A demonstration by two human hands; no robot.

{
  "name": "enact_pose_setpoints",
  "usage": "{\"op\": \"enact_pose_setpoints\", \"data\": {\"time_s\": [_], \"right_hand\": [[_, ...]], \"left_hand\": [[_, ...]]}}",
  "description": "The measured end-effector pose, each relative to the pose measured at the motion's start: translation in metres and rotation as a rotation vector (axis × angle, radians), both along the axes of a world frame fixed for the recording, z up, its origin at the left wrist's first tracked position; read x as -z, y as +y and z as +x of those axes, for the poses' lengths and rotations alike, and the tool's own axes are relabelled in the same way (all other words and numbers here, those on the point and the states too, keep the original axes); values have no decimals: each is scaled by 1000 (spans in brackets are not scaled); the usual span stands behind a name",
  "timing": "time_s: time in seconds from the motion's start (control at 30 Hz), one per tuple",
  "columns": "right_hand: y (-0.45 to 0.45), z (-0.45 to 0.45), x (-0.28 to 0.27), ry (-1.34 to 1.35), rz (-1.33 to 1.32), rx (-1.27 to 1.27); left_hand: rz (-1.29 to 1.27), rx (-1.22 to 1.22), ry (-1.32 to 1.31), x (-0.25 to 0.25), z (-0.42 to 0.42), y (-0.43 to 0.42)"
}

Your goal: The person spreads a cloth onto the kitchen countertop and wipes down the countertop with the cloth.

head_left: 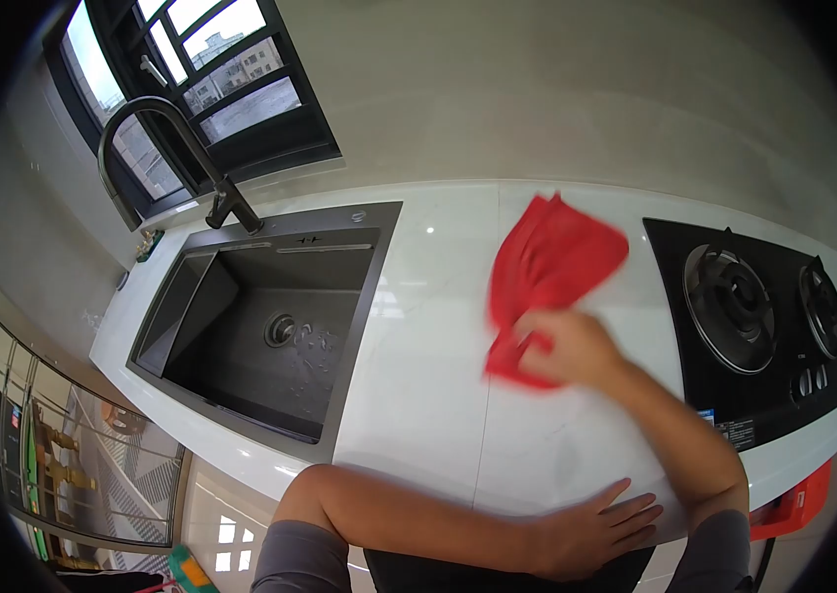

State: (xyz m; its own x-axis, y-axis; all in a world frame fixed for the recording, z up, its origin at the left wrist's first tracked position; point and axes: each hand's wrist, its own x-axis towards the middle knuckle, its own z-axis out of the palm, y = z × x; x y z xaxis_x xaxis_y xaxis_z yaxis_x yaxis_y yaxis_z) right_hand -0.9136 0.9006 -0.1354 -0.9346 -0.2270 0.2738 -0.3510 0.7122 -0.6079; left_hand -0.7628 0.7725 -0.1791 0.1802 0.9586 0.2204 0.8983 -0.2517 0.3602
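Observation:
A red cloth (559,247) lies bunched and fanned out on the white countertop (418,346), between sink and stove. My right hand (569,348) is closed around the cloth's near end, slightly smeared by motion. Most of the cloth spreads beyond the hand, away from me. Near the counter's front edge, my left hand (601,531) is palm down with its fingers spread, holding nothing. Its forearm stretches along that edge from the left.
To the left is a dark sink (241,336) with water drops inside and a tall black faucet (176,128) behind it. A black gas stove (750,326) is set in at the right. Below it shows a red plastic object (796,502). A glass-fronted rack (73,435) stands at the lower left.

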Motion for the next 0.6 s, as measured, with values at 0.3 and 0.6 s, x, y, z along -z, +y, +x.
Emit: {"op": "enact_pose_setpoints", "data": {"time_s": [0.3,0.6], "right_hand": [[-26,22,-27,-372,34,-502],[92,-44,-5,-287,35,516]], "left_hand": [[-22,-6,-24,-3,0,0],[28,6,37,2,0,1]]}}
